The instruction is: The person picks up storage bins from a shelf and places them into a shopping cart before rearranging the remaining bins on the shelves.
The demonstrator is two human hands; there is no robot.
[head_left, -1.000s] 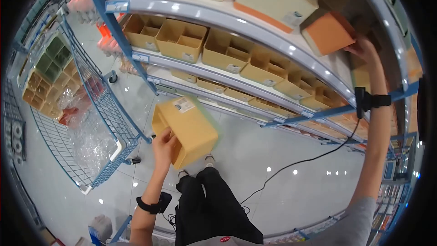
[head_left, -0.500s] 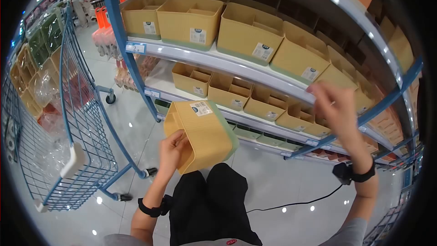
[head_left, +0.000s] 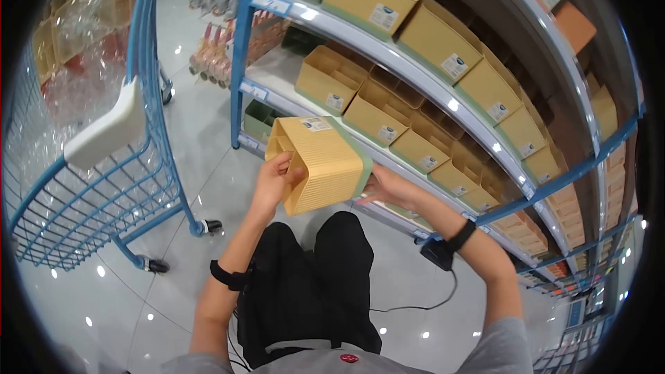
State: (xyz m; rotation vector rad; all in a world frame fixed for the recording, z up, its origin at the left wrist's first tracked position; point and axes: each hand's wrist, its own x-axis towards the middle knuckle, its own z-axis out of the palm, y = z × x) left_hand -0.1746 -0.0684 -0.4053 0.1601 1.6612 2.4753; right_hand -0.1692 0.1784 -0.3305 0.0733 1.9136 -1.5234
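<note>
A yellow plastic storage box [head_left: 325,166] with a green base is tipped on its side above my knees, its opening facing left. My left hand [head_left: 273,181] is closed on the rim at that opening, fingers reaching inside. At the green base end, my right hand [head_left: 388,187] supports the box, some of its fingers hidden behind or under it. A white label [head_left: 316,124] shows on the box's upper side. Just beyond it, similar divided yellow boxes [head_left: 331,82] stand on the lower shelf.
A blue wire shopping cart [head_left: 138,159] stands at my left, with plastic-wrapped goods [head_left: 90,69] inside. A blue shelf rack [head_left: 239,90] curves across the front and right, with yellow boxes on several levels. A black cable [head_left: 415,308] runs from my right wrist device.
My right hand has come down from the shelf front to the base of the box. The box has turned slightly in my left hand. The view has shifted toward the shelves and cart.
</note>
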